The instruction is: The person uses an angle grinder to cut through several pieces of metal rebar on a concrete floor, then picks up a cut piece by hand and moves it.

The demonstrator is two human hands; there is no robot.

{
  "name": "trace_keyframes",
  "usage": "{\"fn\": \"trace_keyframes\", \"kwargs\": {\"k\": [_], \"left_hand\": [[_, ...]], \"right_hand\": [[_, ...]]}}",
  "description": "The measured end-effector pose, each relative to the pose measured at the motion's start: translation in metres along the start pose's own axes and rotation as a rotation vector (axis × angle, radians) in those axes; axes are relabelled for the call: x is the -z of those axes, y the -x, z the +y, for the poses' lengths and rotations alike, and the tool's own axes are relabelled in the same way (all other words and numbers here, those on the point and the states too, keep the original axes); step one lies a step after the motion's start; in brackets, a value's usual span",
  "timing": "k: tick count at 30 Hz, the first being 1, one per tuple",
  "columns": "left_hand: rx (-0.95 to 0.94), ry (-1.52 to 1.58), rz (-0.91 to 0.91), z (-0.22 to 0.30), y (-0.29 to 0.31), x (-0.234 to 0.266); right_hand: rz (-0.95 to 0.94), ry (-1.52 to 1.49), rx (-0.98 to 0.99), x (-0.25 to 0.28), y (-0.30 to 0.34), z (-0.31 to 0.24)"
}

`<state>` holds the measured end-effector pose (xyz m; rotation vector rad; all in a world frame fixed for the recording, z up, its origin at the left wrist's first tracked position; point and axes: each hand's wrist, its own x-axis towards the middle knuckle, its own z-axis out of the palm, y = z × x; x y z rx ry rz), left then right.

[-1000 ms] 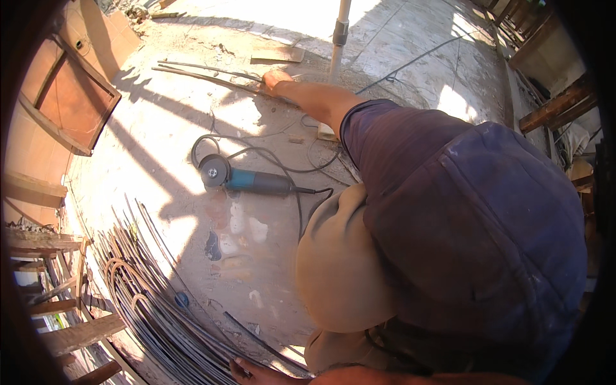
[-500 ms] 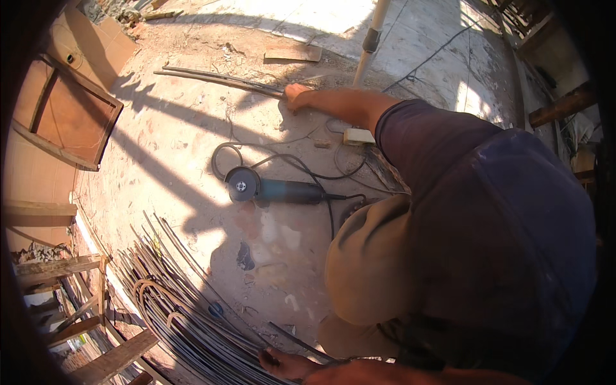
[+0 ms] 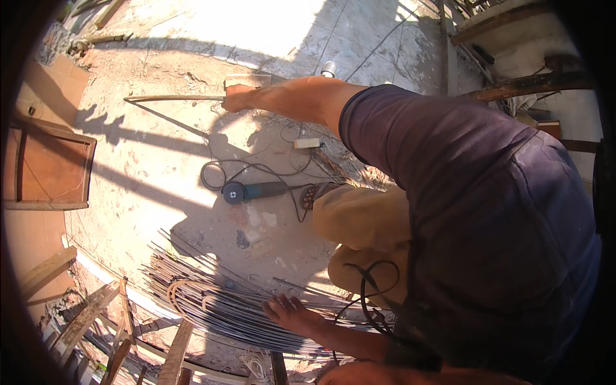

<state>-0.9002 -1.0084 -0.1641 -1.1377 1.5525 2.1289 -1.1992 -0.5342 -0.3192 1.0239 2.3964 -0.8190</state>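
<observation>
My right hand (image 3: 239,98), arm stretched out at the top, is closed round one leg of a thin steel rod (image 3: 170,98) folded back on itself. Its other leg slants away along the ground. At the lower middle my left hand (image 3: 292,316) lies over a bundle of long steel rods (image 3: 218,308), fingers spread; whether it presses on them I cannot tell. Between the hands an angle grinder (image 3: 260,190) with a round disc lies on the dusty floor, its black cable (image 3: 260,168) looping beside it. My sandalled foot (image 3: 311,194) is near the grinder's rear end.
A pale block (image 3: 307,143) lies beyond the grinder. Wooden frame pieces (image 3: 80,314) stand at the lower left, with a brown framed panel (image 3: 54,165) above them. A black cord (image 3: 378,279) hangs by my knee. Dark timber beams (image 3: 532,85) lie at the upper right.
The view has shifted. My right hand has moved left with the rod, whose two legs now stand further apart. My left hand's fingers, curled before, are now spread over the rods.
</observation>
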Motion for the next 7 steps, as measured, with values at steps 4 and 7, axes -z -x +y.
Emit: {"fn": "trace_keyframes", "kwargs": {"k": [4, 7], "left_hand": [[-0.008, 0.659, -0.223, 0.209, 0.016, 0.012], [-0.132, 0.755, -0.038, 0.41, 0.021, -0.029]], "right_hand": [[-0.09, 0.059, -0.048, 0.031, 0.064, -0.036], [-0.05, 0.097, -0.072, 0.064, 0.095, -0.001]]}}
